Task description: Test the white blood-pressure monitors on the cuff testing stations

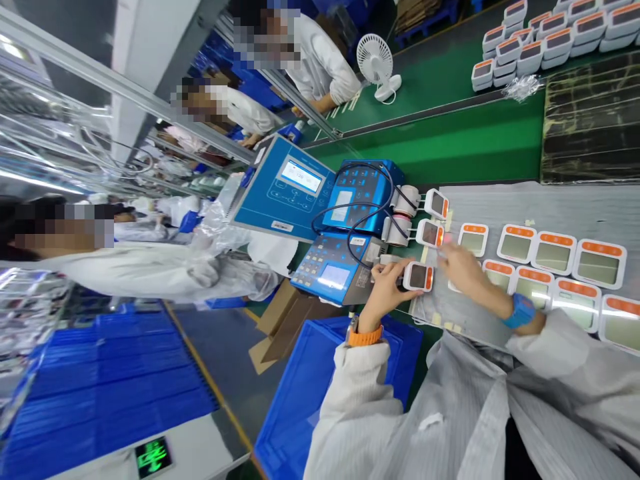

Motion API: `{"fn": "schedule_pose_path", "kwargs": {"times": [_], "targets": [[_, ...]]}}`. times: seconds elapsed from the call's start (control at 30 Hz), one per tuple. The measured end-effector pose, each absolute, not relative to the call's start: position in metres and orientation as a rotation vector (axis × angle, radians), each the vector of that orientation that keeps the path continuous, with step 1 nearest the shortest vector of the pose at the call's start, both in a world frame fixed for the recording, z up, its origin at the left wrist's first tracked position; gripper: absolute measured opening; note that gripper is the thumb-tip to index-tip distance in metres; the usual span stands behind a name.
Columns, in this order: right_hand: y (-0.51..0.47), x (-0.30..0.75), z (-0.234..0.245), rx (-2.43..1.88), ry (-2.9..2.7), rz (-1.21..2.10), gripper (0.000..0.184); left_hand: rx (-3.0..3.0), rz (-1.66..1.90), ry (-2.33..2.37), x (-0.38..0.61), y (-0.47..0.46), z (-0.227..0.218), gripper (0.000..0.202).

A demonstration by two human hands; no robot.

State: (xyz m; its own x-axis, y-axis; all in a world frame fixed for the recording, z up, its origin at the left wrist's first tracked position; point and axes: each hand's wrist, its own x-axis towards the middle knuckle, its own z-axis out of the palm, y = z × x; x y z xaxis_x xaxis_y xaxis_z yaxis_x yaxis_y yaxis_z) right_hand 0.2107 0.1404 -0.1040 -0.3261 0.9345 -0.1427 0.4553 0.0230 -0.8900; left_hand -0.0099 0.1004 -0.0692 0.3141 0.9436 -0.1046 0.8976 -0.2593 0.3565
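Note:
My left hand (387, 288) is closed around a small white monitor unit with an orange edge (419, 276), holding it at the near end of a blue test box (330, 269). My right hand (457, 261) reaches over it, fingers pointing at a second white unit (430, 233) plugged into a white cuff cylinder (397, 230). A third unit (437, 203) sits just beyond. Whether my right fingers pinch anything is unclear.
Several white units with orange tops (555, 257) lie in rows on a grey mat (575, 207) to the right. A blue tester with a lit screen (285, 190) stands behind. A blue crate (310, 393) is below. Other workers sit across the green belt (450, 143).

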Motion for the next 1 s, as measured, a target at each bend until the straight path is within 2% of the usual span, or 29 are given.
{"fn": "schedule_pose_path", "kwargs": {"times": [0.03,0.1,0.17,0.2,0.27,0.37,0.5,0.57,0.63,0.7,0.77,0.87,0.97,1.0], "targets": [[0.155,0.216,-0.103,-1.459,-1.843,1.181,0.033,2.241,0.147,1.626,-0.010,0.103,-0.067,0.081],[0.182,0.219,-0.103,-1.503,-1.915,1.060,0.052,2.245,0.100,1.596,-0.012,0.112,-0.059,0.078],[0.197,0.213,-0.104,-1.527,-2.019,0.966,0.074,2.248,0.135,1.623,-0.015,0.128,-0.053,0.060],[0.201,0.208,-0.104,-1.535,-2.048,0.944,0.076,2.251,0.175,1.650,-0.015,0.139,-0.051,0.049],[0.203,0.200,-0.105,-1.548,-2.046,0.945,0.067,2.262,0.248,1.670,-0.011,0.163,-0.053,0.032],[0.200,0.196,-0.107,-1.521,-1.962,1.035,0.060,2.264,0.362,1.595,0.000,0.193,-0.069,0.033],[0.200,0.198,-0.114,-1.251,-1.813,1.136,0.070,2.159,0.695,1.533,0.008,0.208,-0.088,0.028],[0.203,0.200,-0.118,-1.143,-1.708,1.170,0.074,2.042,0.763,1.478,0.006,0.209,-0.091,0.033],[0.203,0.201,-0.120,-1.106,-1.636,1.203,0.075,1.969,0.733,1.435,0.002,0.208,-0.090,0.032],[0.200,0.203,-0.118,-1.105,-1.614,1.225,0.073,1.981,0.682,1.427,0.000,0.209,-0.088,0.019],[0.188,0.204,-0.108,-1.093,-1.617,1.229,0.070,2.032,0.664,1.455,0.001,0.213,-0.086,0.015],[0.157,0.211,-0.081,-1.056,-1.503,1.256,0.066,2.173,0.582,1.520,0.003,0.220,-0.080,0.015],[0.116,0.244,-0.047,-0.978,-1.169,1.448,0.070,2.305,0.463,1.460,0.005,0.220,-0.063,0.011],[0.102,0.262,-0.037,-0.934,-1.037,1.519,0.070,2.335,0.468,1.415,0.008,0.215,-0.055,0.016]]}}
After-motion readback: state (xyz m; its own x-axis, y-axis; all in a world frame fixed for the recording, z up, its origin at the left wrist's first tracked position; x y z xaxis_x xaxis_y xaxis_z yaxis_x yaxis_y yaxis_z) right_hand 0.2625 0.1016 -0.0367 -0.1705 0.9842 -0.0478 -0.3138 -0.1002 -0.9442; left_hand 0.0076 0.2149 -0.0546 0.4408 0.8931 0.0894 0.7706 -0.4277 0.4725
